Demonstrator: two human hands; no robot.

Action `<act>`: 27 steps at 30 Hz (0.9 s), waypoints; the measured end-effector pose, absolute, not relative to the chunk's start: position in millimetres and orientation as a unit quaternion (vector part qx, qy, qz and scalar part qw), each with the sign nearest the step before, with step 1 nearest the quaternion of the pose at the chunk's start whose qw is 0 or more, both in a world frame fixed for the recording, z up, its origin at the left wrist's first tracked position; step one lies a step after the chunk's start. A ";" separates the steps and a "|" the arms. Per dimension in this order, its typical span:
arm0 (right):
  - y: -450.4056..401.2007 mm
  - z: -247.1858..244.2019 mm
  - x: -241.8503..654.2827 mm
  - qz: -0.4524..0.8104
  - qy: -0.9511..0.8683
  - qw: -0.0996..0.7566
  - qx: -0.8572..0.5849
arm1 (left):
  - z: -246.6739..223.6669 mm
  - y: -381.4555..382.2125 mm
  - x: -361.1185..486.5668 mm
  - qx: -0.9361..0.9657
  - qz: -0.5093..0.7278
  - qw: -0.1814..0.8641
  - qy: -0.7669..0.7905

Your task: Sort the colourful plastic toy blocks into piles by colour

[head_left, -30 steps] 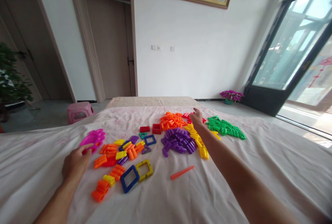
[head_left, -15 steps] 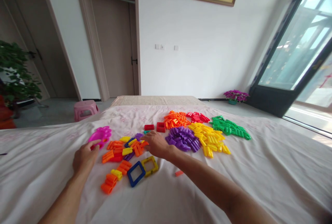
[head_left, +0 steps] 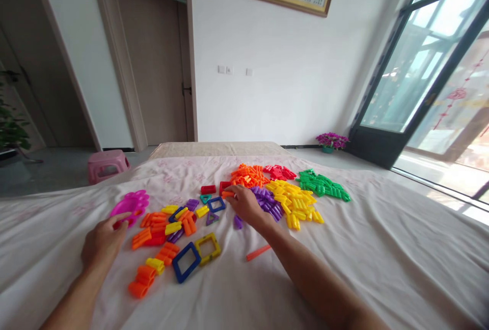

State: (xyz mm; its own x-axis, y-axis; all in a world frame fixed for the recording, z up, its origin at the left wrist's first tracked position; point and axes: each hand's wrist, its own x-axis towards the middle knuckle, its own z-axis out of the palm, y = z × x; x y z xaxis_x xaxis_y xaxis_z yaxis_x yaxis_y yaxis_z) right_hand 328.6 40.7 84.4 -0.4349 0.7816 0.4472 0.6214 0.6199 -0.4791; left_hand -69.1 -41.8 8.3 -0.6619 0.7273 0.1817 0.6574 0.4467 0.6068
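Head: right hand (head_left: 247, 205) pinches tubular orange plastic block (head_left: 227, 194), probably light, stiff; grip sides. Left hand (head_left: 104, 238) pinches magenta scalloped plastic piece (head_left: 127, 203).

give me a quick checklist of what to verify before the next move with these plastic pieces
1. Right hand has its orange piece: ok, held at the fingertips.
2. Left hand firm on the pink toy: cannot tell; it touches the near edge, but the grip is unclear.
3. Purple pile fully visible: not ok, the right hand covers part of it.
4. Mixed cluster sorted by colour: not ok, orange, yellow and purple pieces lie together.
5. Green pile free of hands: ok, neither hand touches it.
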 end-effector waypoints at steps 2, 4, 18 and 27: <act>62.2 89.7 342.9 0.115 -0.802 0.366 -0.459 | 10.1 -42.4 -68.2 0.408 0.313 0.066 0.855; 84.6 94.6 354.5 0.110 -0.756 0.397 -0.509 | 12.1 -43.0 -67.5 0.413 0.304 0.073 0.855; 38.2 79.6 283.3 0.155 -0.876 0.282 -0.358 | 17.7 -45.7 -60.3 0.422 0.307 0.070 0.850; 8.2 64.0 229.6 0.088 -0.919 0.166 -0.345 | 9.6 -42.4 -67.8 0.427 0.318 0.068 0.844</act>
